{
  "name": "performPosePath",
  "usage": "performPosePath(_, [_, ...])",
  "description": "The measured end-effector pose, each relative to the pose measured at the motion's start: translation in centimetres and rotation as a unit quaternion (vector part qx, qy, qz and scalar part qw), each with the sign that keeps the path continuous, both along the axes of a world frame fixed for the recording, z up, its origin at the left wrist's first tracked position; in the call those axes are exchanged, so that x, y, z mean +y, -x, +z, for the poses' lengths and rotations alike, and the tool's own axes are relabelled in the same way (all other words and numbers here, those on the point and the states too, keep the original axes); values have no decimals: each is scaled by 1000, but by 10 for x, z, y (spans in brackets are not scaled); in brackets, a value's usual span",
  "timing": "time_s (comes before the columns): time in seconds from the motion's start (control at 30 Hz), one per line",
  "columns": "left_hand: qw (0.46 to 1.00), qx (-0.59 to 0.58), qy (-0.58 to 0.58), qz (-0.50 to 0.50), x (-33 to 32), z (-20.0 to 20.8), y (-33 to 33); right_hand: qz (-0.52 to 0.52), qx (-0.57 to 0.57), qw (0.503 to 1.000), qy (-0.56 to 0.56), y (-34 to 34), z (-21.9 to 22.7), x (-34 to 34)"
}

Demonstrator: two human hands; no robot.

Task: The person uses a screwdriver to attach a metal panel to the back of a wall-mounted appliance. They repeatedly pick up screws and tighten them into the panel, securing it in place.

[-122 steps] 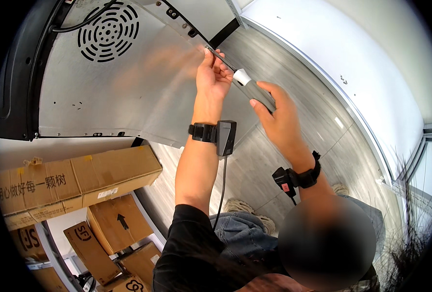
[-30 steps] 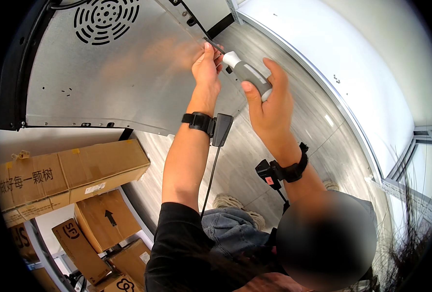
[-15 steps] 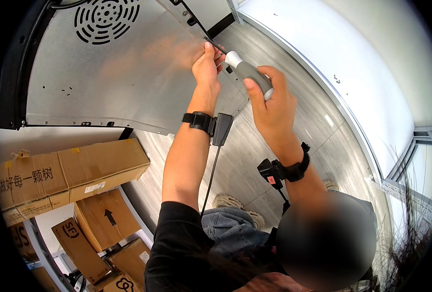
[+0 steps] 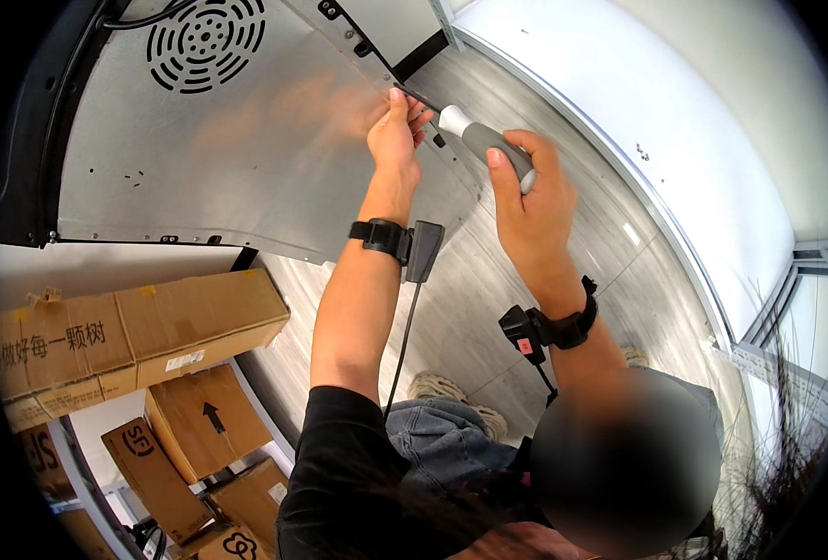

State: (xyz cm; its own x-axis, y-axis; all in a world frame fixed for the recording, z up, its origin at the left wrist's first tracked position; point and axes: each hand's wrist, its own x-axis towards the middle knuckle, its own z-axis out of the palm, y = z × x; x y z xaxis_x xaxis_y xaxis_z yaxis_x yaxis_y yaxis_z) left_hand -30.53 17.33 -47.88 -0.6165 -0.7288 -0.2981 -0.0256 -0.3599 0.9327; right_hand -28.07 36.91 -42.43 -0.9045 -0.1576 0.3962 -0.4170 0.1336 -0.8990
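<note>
A screwdriver (image 4: 496, 149) with a thick grey and white handle and a thin dark shaft slants up toward the edge of a large metal panel (image 4: 274, 177). My right hand (image 4: 537, 210) is wrapped round the end of the handle, thumb on top. At the shaft's tip, my left hand (image 4: 395, 140) is closed, its thumb against the shaft and its other fingers curled behind. Whether a small screw sits at the tip is hidden by the fingers. Small holes and dark slots line the panel's edge beside my left hand.
A round vent (image 4: 207, 45) is cut into the panel, beside a black frame (image 4: 36, 140). Cardboard boxes (image 4: 199, 317) stand at the left. A white surface (image 4: 610, 121) at the right holds a few small screws (image 4: 643, 152). Cables trail from both wrist devices (image 4: 423, 250).
The screwdriver and my right hand have moved slightly right and down. Its tip, with my left thumb at it, sits a little lower along the panel's edge; the view has shifted slightly.
</note>
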Motion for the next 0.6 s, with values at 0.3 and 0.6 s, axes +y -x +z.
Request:
performPosePath(0.3, [1000, -6, 10, -20, 13, 10, -7, -17, -10, 999, 50, 2, 1, 8])
performPosePath(0.6, [999, 0, 11, -37, 17, 9, -13, -45, 2, 996, 72, 4, 2, 12])
